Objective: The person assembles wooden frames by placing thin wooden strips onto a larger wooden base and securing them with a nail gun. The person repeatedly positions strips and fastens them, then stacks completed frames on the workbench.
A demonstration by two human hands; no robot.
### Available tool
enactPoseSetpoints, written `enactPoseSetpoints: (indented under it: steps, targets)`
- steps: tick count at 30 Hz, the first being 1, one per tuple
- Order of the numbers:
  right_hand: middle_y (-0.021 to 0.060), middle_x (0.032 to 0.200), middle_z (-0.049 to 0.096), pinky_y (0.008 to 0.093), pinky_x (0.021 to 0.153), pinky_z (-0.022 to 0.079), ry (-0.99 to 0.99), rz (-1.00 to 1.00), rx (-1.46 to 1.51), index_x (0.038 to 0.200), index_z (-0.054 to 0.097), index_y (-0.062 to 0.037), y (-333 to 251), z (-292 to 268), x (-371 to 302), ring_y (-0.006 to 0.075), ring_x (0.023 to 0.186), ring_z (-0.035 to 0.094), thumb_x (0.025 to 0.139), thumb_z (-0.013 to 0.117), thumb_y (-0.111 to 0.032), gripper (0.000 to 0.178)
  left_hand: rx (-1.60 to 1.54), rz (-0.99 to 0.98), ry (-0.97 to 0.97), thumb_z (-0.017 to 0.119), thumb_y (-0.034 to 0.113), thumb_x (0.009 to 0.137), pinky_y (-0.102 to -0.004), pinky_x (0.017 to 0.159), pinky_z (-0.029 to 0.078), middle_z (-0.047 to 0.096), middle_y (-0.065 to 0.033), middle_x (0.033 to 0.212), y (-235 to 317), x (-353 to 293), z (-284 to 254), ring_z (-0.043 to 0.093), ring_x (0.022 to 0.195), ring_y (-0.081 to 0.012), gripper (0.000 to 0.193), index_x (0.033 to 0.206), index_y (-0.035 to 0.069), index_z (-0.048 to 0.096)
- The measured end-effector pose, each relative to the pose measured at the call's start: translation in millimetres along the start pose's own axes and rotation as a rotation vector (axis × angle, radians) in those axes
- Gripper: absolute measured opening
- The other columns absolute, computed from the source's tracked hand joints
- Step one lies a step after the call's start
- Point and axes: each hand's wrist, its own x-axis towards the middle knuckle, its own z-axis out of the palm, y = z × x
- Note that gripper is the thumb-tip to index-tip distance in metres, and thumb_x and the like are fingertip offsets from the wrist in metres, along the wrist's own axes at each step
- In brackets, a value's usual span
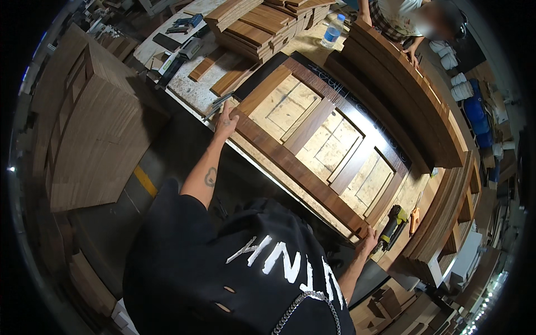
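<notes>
Dim woodworking shop, dark floor [111, 226] with yellow stripe [146, 181] at 9 o'clock; pale, scuffed worktop [187, 89] running from 11 toward 4 o'clock. Near the middle, toward 2 o'clock, one brown wooden frame [310, 126] with three openings, laid over the worktop. One water bottle [332, 32] at 1 o'clock, one board stack [261, 30] at 12, two loose wooden strips [207, 63] at 11, one nail gun [394, 224] at 4. Left hand [226, 121] clamped on the frame's 9 o'clock corner, right hand [368, 240] on its 5 o'clock corner; both closed round the edge, wide apart, some fingers out of sight.
</notes>
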Motion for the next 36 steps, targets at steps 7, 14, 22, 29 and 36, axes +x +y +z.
enactPoseSetpoints:
  steps: [7,14,22,29,36]
  targets:
    - [0.0137,0.123,0.064,0.035,0.099,0.045,0.088,0.09,-0.029,0.153,0.031,0.0101,-20.5,11.0,-7.4,0.0235,0.112,0.06,0.089,0.077,-0.016,0.083,-0.061,-0.028,-0.054,0.064,0.006,0.097,-0.0376,0.116,0.037,0.047,-0.0191,0.155,14.5,-3.1,-3.9,0.043,0.145,-0.0287,0.084,0.164,0.006,0.013]
    - [0.0152,0.13,0.062,0.0374,0.102,0.046,0.121,0.098,-0.041,0.151,0.033,0.0105,-14.6,6.3,2.6,0.0249,0.116,0.06,0.091,0.075,-0.017,0.078,-0.081,-0.05,-0.052,0.063,0.005,0.097,-0.037,0.116,0.038,0.047,-0.0166,0.156,14.9,-3.2,-1.8,0.042,0.146,-0.0284,0.083,0.164,0.006,0.014]
    - [0.0251,0.147,0.052,0.0422,0.108,0.044,0.03,0.053,-0.124,0.153,0.036,0.0068,-0.1,-7.5,9.1,0.0319,0.134,0.054,0.09,0.078,-0.024,0.082,-0.218,0.016,-0.025,0.07,0.017,0.093,-0.036,0.115,0.038,0.056,-0.0154,0.149,-30.8,21.6,12.4,0.051,0.137,-0.0284,0.085,0.16,-0.002,0.021]
    - [0.018,0.129,0.068,0.0306,0.093,0.053,0.084,0.039,-0.07,0.149,0.036,0.0094,-17.2,15.2,6.9,0.0215,0.113,0.066,0.089,0.08,-0.019,0.08,0.096,0.237,-0.01,0.071,0.026,0.093,-0.0382,0.111,0.041,0.063,-0.0177,0.134,-70.9,55.2,4.9,0.056,0.128,-0.0303,0.048,0.131,-0.001,0.065]
    - [0.0183,0.141,0.06,0.0269,0.078,0.052,0.103,0.082,-0.167,0.158,0.026,0.0048,-37.1,16.1,-14.0,0.0188,0.104,0.065,0.082,0.049,0.003,0.08,-0.11,-0.024,-0.1,0.065,0.016,0.098,-0.0373,0.117,0.034,0.054,-0.0167,0.15,-20.7,32.1,-4.4,0.049,0.139,-0.0293,0.08,0.161,-0.003,0.019]
